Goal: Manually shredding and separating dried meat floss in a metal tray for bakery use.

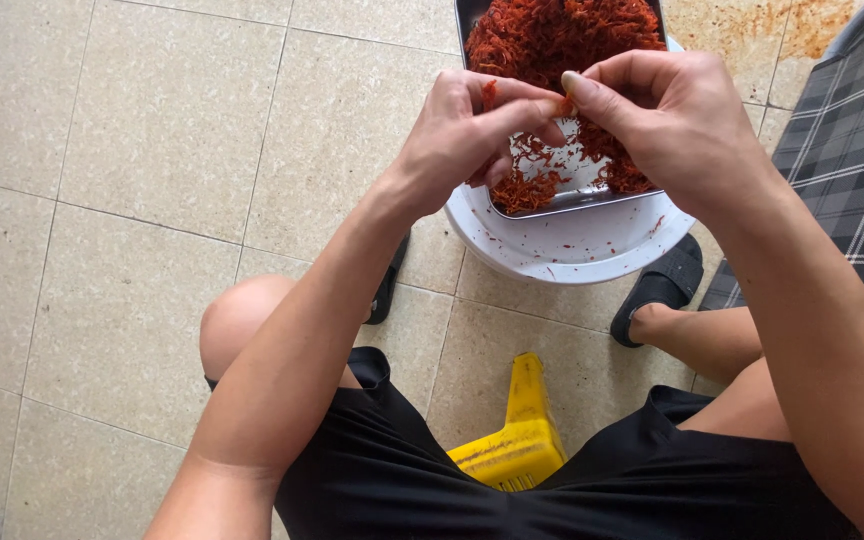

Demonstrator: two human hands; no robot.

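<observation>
Above a metal tray [580, 200] of red dried shreds [552, 40] set on a white basin [572, 250], the left hand [467, 130] and right hand [667, 125] meet, fingers closed, pinching one small red piece [490, 95] between them.

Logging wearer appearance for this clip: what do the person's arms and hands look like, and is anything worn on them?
Both forearms are bare, with no sleeves in view. The left hand and right hand wear no gloves, rings, watch or bracelet. Fingernails look short and unpainted.

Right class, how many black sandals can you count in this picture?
2. One black sandal peeks out behind the left forearm; the other sandal is on the foot right of the white bowl.
</observation>
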